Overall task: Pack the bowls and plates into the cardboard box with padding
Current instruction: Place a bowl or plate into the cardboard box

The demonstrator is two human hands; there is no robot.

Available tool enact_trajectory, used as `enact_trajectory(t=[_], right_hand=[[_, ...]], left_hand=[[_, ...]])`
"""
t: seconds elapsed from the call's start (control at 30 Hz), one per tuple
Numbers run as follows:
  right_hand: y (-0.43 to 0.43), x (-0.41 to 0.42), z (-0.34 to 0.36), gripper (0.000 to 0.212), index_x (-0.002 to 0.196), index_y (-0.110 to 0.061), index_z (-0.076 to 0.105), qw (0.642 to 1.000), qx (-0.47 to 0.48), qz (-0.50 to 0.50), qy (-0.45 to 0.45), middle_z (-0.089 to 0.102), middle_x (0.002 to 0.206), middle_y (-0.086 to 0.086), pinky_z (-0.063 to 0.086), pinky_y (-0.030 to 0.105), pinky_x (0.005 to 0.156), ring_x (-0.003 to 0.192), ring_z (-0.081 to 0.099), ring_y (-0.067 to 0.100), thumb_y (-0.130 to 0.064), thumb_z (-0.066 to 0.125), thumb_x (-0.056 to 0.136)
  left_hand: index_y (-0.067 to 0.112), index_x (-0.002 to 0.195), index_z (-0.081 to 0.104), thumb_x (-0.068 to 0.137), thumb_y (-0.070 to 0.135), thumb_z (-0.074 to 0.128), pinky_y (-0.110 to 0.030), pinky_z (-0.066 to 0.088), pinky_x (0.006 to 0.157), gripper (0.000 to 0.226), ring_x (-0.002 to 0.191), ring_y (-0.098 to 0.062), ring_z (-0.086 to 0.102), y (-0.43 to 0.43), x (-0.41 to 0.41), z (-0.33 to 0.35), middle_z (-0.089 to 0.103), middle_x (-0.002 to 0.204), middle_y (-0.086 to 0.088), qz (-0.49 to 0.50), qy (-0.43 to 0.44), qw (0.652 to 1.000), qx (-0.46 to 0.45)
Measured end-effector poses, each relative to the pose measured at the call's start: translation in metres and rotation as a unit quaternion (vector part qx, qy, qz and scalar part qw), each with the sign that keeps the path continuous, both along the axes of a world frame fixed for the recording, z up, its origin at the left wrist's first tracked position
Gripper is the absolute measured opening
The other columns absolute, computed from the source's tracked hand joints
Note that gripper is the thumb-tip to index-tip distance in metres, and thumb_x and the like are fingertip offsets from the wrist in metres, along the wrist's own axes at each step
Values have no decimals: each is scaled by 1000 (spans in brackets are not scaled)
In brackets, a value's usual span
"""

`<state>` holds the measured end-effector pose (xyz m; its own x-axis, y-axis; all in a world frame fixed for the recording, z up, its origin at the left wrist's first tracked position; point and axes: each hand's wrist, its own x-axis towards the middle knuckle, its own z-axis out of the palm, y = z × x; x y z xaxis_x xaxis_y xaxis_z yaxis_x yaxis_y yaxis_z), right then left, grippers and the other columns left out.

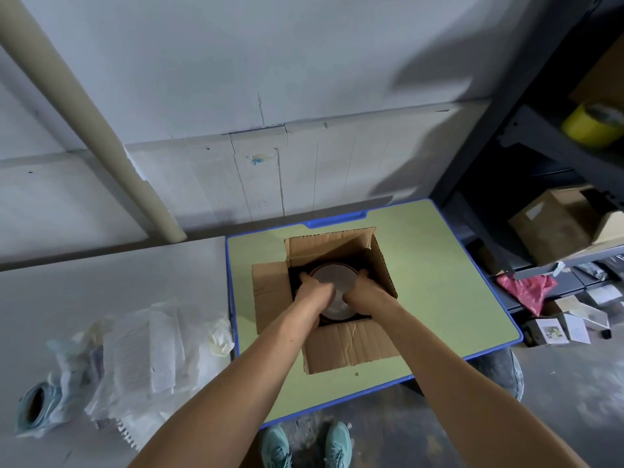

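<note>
An open cardboard box (pixel 351 346) stands on a green table with its flaps spread out. Inside it lies a round pale plate (pixel 334 276), seen from above, with a dark rim around it. Both of my hands reach down into the box. My left hand (pixel 312 288) grips the plate's left edge, fingers curled over the rim. My right hand (pixel 363 290) grips its right edge the same way. The near part of the plate is hidden under my hands.
White foam padding sheets (pixel 145 352) lie in a heap on the grey surface to the left, beside a teal tape roll (pixel 33 405). The green table (pixel 449 285) has a blue rim. A dark shelf (pixel 553 157) with boxes and yellow tape stands at the right.
</note>
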<state>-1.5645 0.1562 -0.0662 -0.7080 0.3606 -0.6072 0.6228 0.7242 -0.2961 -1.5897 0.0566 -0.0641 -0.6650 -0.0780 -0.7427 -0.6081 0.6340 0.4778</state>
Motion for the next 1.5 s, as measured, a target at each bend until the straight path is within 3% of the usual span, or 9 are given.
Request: enact_trajectory(t=[0.17, 0.3, 0.77, 0.9, 1.03, 1.13, 1.23, 1.4, 1.5], right_hand=[[2, -3, -6, 51, 142, 3, 30, 1000, -4, -9, 0, 53, 135, 17, 44, 27, 87, 122, 54, 29, -10, 48, 96], [3, -4, -11, 52, 142, -1, 32, 999, -20, -26, 5, 49, 138, 17, 44, 32, 96, 127, 50, 31, -10, 51, 93], [5, -5, -11, 52, 138, -12, 43, 994, -80, -67, 16, 54, 132, 12, 49, 33, 93, 122, 52, 30, -9, 56, 87], [1, -3, -10, 56, 142, -13, 38, 995, -62, -72, 16, 50, 137, 13, 48, 36, 96, 126, 49, 31, -12, 56, 89], [0, -1, -10, 50, 135, -9, 43, 994, -62, -84, 19, 54, 130, 14, 51, 36, 94, 119, 55, 30, -22, 57, 89], [1, -5, -8, 56, 133, -9, 48, 986, -102, -119, 50, 59, 125, 12, 49, 37, 95, 114, 57, 28, -43, 50, 89], [2, -9, -6, 78, 143, -8, 41, 977, -136, -148, 73, 51, 139, 13, 40, 35, 104, 128, 48, 30, -62, 45, 87], [5, -10, -1, 85, 149, -13, 30, 979, -131, -132, 84, 43, 146, 11, 39, 38, 106, 132, 43, 30, -68, 45, 86], [8, -10, -2, 93, 150, -18, 32, 966, -177, -163, 97, 36, 152, 7, 33, 38, 112, 139, 35, 26, -79, 40, 80]], left_hand=[[10, 154, 6, 95, 16, 52, -36, 47, 91, 75, 123, -35, 53, -2, 2, -6, 48, 141, -20, 7, 3, 1000, 27], [9, 154, 7, 96, 14, 49, -37, 46, 92, 71, 123, -36, 52, -2, 1, -5, 48, 141, -21, 11, 4, 1000, 26], [7, 154, 14, 98, 12, 48, -37, 43, 97, 66, 129, -36, 48, 1, -1, -6, 44, 146, -19, 64, -5, 998, 23], [4, 154, 11, 97, 17, 53, -37, 46, 89, 72, 124, -36, 51, 3, 3, 0, 45, 143, -21, 120, -34, 990, 68], [10, 154, 17, 95, 49, 50, -36, 41, 97, 79, 130, -36, 46, -2, 6, 3, 41, 148, -16, 170, -46, 975, 137], [20, 150, 34, 57, 91, 34, -46, 43, 103, 117, 122, -36, 54, 0, -4, -22, 52, 140, -13, 230, -47, 956, 174], [23, 144, 42, 36, 96, 28, -52, 48, 95, 131, 112, -37, 60, 5, -16, -64, 59, 130, -13, 274, -68, 943, 175], [29, 146, 38, 55, 95, 32, -52, 43, 101, 113, 122, -35, 54, 4, -4, -24, 53, 138, -9, 281, -74, 935, 204], [32, 143, 42, 30, 103, 40, -50, 48, 97, 134, 117, -34, 58, 4, -5, -25, 58, 134, -10, 271, -71, 931, 234]])
